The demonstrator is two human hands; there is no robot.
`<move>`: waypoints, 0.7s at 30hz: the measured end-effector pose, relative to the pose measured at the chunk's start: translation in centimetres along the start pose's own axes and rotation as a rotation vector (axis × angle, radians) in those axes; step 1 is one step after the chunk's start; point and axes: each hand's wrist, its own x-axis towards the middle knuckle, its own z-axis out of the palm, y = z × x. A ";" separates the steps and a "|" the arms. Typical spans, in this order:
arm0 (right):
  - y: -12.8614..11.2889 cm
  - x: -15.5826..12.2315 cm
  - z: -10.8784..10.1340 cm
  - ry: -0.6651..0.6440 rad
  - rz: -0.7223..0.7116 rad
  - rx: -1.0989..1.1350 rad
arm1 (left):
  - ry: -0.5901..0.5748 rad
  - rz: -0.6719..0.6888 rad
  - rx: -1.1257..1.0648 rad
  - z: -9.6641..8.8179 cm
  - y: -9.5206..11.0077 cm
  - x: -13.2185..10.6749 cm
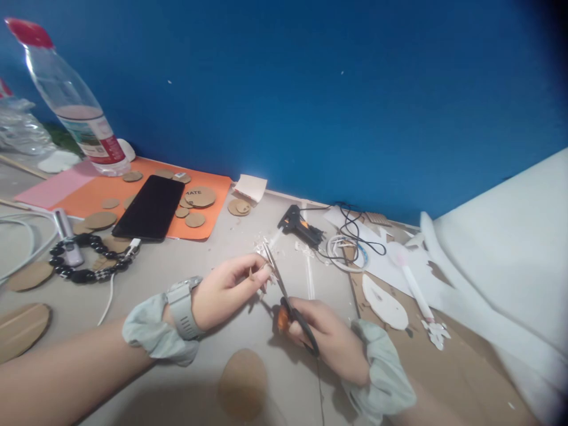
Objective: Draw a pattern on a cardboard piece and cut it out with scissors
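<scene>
My right hand [326,337] grips a pair of scissors [288,302] with black and orange handles. Their blades point away from me, close beside the fingertips of my left hand [235,284]. That hand is closed in a pinch on a small brownish scrap [252,276], too small to make out fully. Little white shavings [262,242] lie on the table just beyond the blade tips. Below my hands lies a round cardboard disc [242,384]. A black glue gun [302,228] rests on its side past the scissors, its cord running to the right.
To the left, a black phone [151,207] and several cardboard discs [199,197] lie on orange paper [208,228]. A bottle [84,118] stands behind them, and a black bead bracelet [80,275] lies nearer. On the right are a cardboard sheet [448,373] and white cut-outs [385,303]. A blue wall [284,106] rises behind.
</scene>
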 end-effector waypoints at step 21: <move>0.0 0.1 -0.2 0.009 0.025 -0.058 | -0.001 0.009 -0.045 -0.1 -0.2 0.1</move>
